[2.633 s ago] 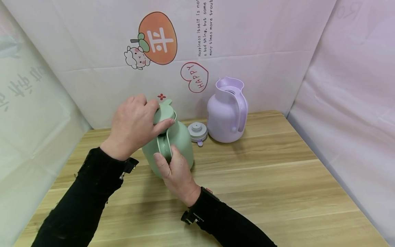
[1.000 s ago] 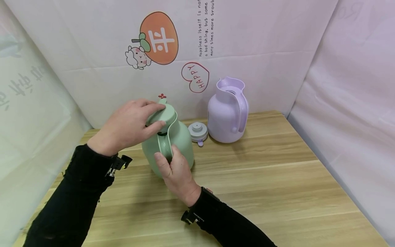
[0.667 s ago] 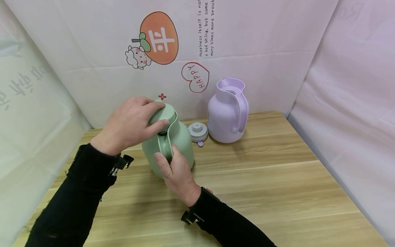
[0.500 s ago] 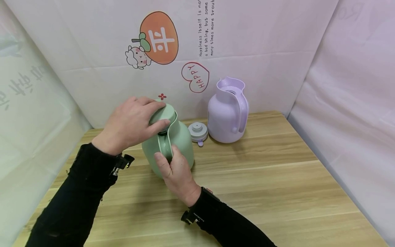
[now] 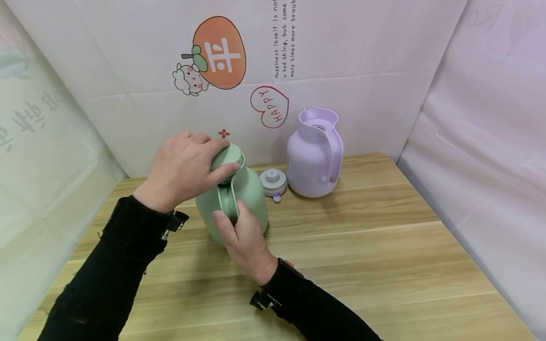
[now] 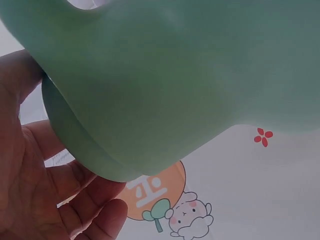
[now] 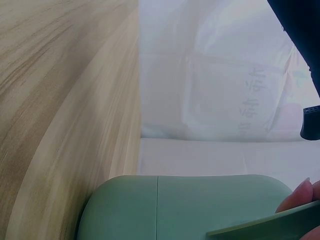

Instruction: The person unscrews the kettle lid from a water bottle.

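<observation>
A pale green thermos jug (image 5: pixel 251 196) stands upright on the wooden table, its handle toward me. My left hand (image 5: pixel 181 166) reaches over the top and grips the round green lid (image 5: pixel 228 156), thumb along the near side and fingers round the far side. A dark band shows under the lid's near edge. In the left wrist view, curled fingers (image 6: pixel 95 195) lie against the lid's rim. Lower down, my right hand (image 5: pixel 247 241) holds the jug's handle (image 5: pixel 227 201), thumb on its near side; its other fingers are mostly hidden.
A lilac thermos jug (image 5: pixel 311 161) stands uncovered at the back, handle toward me. Beside it, a grey stopper with a lilac tab (image 5: pixel 273 182) lies on the table (image 5: pixel 362 246). White printed cloth (image 5: pixel 362 57) hangs close behind and at both sides.
My left hand has shifted back and forth round the lid, most recently a little to the right. The lid's tab, seen earlier, is now hidden. The right hand and jug stay put.
</observation>
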A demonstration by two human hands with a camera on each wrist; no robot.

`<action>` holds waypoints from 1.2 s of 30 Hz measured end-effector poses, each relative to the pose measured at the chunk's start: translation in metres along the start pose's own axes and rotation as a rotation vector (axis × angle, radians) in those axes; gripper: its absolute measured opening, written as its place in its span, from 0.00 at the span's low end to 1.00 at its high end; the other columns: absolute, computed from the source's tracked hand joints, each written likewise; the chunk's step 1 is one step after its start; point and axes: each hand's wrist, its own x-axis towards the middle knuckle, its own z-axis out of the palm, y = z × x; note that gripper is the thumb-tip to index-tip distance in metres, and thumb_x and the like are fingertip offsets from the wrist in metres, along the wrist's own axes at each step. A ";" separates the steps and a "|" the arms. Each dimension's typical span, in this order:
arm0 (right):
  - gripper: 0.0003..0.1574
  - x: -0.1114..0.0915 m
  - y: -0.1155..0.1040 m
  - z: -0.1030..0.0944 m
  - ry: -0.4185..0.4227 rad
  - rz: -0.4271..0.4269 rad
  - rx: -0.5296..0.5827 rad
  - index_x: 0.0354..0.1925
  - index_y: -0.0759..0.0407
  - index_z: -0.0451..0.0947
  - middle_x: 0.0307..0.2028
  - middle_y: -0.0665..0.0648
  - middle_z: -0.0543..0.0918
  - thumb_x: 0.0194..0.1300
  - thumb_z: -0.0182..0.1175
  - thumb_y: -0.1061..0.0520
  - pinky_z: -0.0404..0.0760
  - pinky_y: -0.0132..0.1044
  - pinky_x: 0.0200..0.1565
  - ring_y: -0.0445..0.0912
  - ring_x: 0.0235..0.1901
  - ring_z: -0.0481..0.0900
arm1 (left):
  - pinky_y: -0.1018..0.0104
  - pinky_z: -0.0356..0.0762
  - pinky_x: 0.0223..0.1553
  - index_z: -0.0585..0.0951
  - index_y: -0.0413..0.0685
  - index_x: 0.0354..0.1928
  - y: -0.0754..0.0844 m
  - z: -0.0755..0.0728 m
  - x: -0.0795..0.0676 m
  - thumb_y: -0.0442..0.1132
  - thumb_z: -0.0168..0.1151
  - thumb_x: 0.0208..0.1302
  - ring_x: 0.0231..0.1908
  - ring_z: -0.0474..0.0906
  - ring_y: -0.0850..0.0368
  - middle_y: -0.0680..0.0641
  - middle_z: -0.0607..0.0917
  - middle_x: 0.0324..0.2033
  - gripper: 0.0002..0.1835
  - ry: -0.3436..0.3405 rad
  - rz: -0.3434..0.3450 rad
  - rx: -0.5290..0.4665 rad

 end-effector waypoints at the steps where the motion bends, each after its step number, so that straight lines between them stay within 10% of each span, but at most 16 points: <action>1: 0.19 0.000 0.000 0.000 0.001 0.000 -0.002 0.55 0.63 0.69 0.31 0.51 0.72 0.83 0.49 0.48 0.77 0.31 0.37 0.41 0.32 0.74 | 0.51 0.78 0.36 0.87 0.50 0.54 0.000 0.001 0.000 0.66 0.61 0.67 0.33 0.79 0.42 0.41 0.89 0.39 0.29 0.003 -0.002 0.005; 26: 0.17 -0.001 0.000 0.001 -0.015 0.011 0.008 0.51 0.62 0.68 0.28 0.49 0.67 0.83 0.49 0.49 0.71 0.31 0.33 0.39 0.27 0.69 | 0.49 0.76 0.30 0.86 0.47 0.54 0.014 0.004 0.013 0.76 0.58 0.62 0.30 0.78 0.40 0.39 0.82 0.28 0.40 -0.029 -0.174 0.130; 36: 0.18 -0.001 0.001 0.002 -0.010 0.002 0.013 0.54 0.63 0.68 0.29 0.50 0.70 0.83 0.49 0.49 0.74 0.31 0.36 0.40 0.30 0.72 | 0.50 0.76 0.27 0.89 0.47 0.50 0.019 0.004 0.014 0.75 0.59 0.61 0.27 0.79 0.39 0.39 0.82 0.23 0.38 0.056 -0.166 0.172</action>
